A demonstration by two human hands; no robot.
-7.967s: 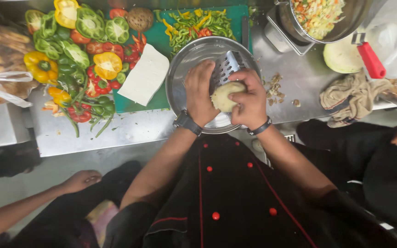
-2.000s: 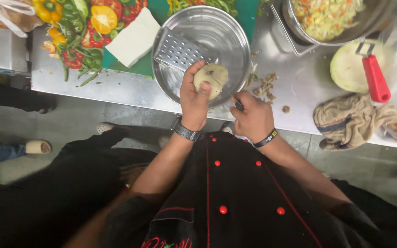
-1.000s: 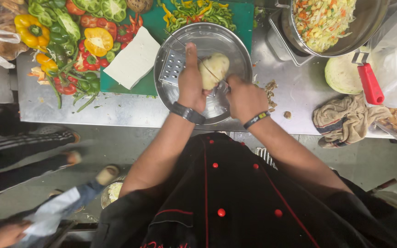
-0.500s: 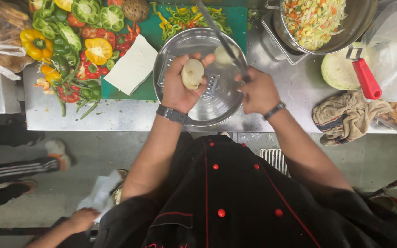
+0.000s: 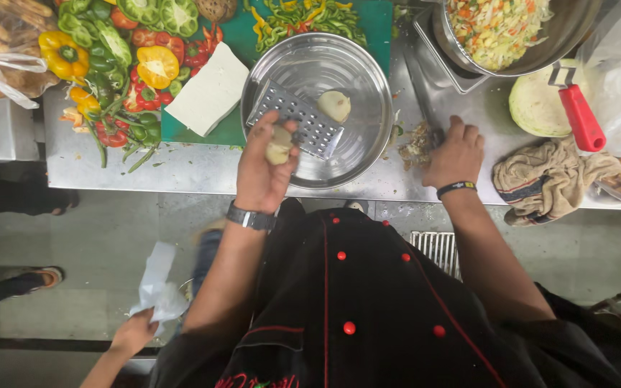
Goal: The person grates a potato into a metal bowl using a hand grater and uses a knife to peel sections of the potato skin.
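The left hand (image 5: 261, 169) grips a pale peeled piece, perhaps potato (image 5: 279, 146), over the steel bowl (image 5: 368, 86); the right hand (image 5: 456, 152) rests on the tabletop (image 5: 181, 169).

The left hand (image 5: 264, 169) hides most of a pale piece (image 5: 279, 146); perhaps peeled potato, beneath the grip.

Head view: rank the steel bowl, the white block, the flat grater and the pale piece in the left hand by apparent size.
1. Steel bowl
2. White block
3. Flat grater, close to the block, so unsure
4. Pale piece in the left hand
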